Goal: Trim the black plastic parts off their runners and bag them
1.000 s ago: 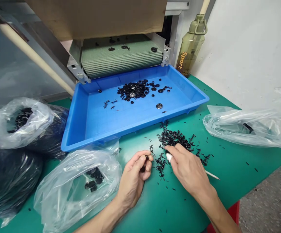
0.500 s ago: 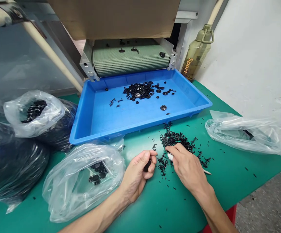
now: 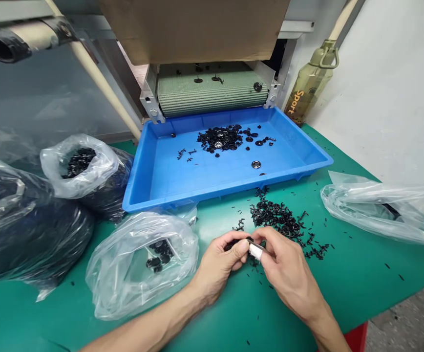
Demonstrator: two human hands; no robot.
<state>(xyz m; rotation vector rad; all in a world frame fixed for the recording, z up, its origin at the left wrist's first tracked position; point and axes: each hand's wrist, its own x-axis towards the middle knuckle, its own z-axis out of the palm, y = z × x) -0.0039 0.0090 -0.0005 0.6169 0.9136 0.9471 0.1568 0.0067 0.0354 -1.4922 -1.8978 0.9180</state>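
My left hand [image 3: 221, 259] is closed around small black plastic pieces [image 3: 234, 243], mostly hidden by its fingers. Against its thumb and fingertip my right hand [image 3: 288, 271] is closed on a slim dark tool [image 3: 265, 249]; its exact kind does not show. A white wrap [image 3: 255, 251] covers the tip of the right thumb. The two hands meet at their fingertips over the green table [image 3: 212, 322]. Just beyond them lies a heap of small black branched plastic parts [image 3: 278, 215], with loose bits scattered around it.
A blue tray [image 3: 182, 195] holds black round pieces below a green conveyor belt [image 3: 212, 95]. To the left are an open clear bag [image 3: 116, 274] and filled bags [image 3: 25, 230]. Another clear bag [image 3: 373, 210] lies right, and a bottle [image 3: 310, 83] leans behind the tray.
My right hand has come from the heap to my left fingertips, bringing the slim tool against what the left hand holds. The whole view has shifted slightly, with things appearing further right.
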